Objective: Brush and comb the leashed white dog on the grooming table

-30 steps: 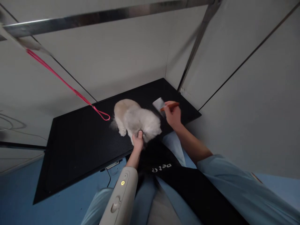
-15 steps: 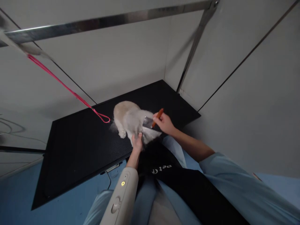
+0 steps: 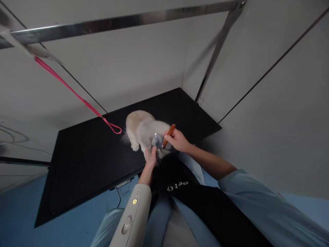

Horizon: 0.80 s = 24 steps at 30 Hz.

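Observation:
A small cream and white furry animal (image 3: 140, 125) is on the black table (image 3: 95, 164), close to its front edge. My right hand (image 3: 178, 140) is closed around the orange-brown handle of a grooming brush (image 3: 169, 136), whose flat head lies against the animal's fur. Just left of the brush head, my left hand (image 3: 151, 156) grips the animal's fur or a limb low on its near side; which of these is hidden. Loose grey fur (image 3: 125, 138) sticks out at the animal's left side.
A pink loop leash (image 3: 84, 102) hangs from a metal bar (image 3: 123, 23) above the table and ends just left of the animal. A metal post (image 3: 214, 56) rises at the table's back right. Pale walls stand behind, and a black apron (image 3: 200, 202) covers my front.
My right hand has moved the brush slightly down and left over the fur, toward my left hand. My left hand keeps its hold. The view has shifted a little.

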Each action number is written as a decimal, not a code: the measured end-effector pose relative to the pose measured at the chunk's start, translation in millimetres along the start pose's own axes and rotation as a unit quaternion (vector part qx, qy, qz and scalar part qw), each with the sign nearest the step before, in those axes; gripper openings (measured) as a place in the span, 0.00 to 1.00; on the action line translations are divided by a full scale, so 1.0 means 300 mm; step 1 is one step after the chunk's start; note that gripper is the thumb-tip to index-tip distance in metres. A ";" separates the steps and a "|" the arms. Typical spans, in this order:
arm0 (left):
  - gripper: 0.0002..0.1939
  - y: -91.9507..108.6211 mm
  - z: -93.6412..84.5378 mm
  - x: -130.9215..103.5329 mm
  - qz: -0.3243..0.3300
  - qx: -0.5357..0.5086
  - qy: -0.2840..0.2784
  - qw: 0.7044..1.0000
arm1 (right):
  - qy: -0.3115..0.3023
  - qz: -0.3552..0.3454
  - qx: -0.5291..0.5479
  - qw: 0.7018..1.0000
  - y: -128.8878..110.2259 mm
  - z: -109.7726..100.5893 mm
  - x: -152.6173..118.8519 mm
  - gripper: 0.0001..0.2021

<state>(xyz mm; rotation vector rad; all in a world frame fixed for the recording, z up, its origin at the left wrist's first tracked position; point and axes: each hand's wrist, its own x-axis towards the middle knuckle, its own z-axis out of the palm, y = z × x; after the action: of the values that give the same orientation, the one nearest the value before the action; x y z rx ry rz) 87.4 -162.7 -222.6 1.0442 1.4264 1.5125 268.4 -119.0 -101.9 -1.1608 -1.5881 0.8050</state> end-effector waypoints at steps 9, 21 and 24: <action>0.19 0.005 -0.004 -0.006 -0.014 0.041 0.005 0.999 | -0.018 -0.014 -0.010 1.000 0.020 0.038 0.030 0.10; 0.19 -0.006 -0.016 -0.012 -0.025 0.033 0.004 0.999 | 0.092 -0.033 -0.047 0.994 0.001 -0.001 0.049 0.09; 0.19 -0.004 -0.020 -0.010 -0.034 0.040 0.012 0.999 | 0.128 -0.076 -0.046 0.988 -0.005 -0.011 0.040 0.08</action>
<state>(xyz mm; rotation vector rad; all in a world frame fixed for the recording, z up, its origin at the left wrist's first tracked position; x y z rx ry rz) 82.9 -167.5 -224.1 1.0182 1.5360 1.4345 270.2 -108.1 -95.8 -1.1431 -1.4903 0.4662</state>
